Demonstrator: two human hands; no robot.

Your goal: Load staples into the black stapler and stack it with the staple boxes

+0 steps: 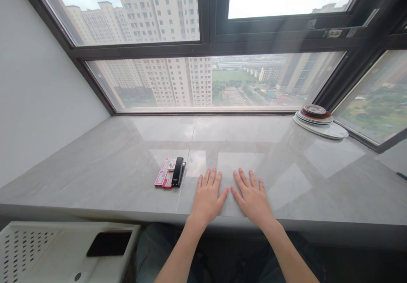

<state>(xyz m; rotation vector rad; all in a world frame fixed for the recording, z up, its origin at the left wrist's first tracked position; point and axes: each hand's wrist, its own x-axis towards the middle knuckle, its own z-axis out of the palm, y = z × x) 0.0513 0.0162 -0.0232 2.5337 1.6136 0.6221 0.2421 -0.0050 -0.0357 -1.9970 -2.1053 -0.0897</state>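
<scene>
My left hand [208,196] lies flat, palm down, on the grey marbled sill [104,168], fingers spread and holding nothing. Beside it, my right hand [252,196] rests the same way near the front edge, its thumb a small gap from the left thumb. To the left of my left hand is a black stapler [178,172], its long side pointing toward the window. Small red and white boxes [160,178] lie against the stapler's left side, and neither hand touches them.
A stack of plates [313,115] and a flat white round piece [338,131] sit at the back right corner by the dark window frame [206,50]. Below the sill at left, a white plastic surface [63,253] carries a dark phone-like object [110,244].
</scene>
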